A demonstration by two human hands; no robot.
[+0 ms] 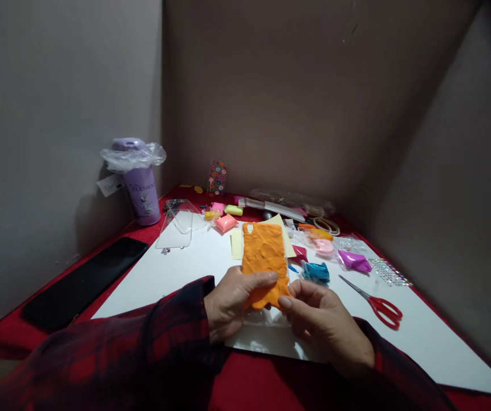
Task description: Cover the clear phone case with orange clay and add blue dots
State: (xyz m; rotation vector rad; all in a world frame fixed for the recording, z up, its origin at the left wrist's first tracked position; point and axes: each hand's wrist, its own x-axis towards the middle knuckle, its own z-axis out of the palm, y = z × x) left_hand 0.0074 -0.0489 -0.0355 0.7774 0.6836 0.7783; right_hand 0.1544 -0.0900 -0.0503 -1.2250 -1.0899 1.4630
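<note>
A clear phone case covered with bumpy orange clay (264,251) is held upright above the white board. A small opening shows at its upper left corner, and a strip of clear plastic shows below the clay. My left hand (233,297) is closed round the left side of the case, its thumb lying on the clay. At the lower right corner, my right hand (320,317) pinches the edge of the orange clay between thumb and fingers.
Red-handled scissors (384,311) and clay packets, teal (316,272) and purple (355,261), lie right on the white board (142,297). Clear cases (175,228), a black phone (86,282) and a purple tumbler (142,191) are left. A patterned case (216,178) stands behind.
</note>
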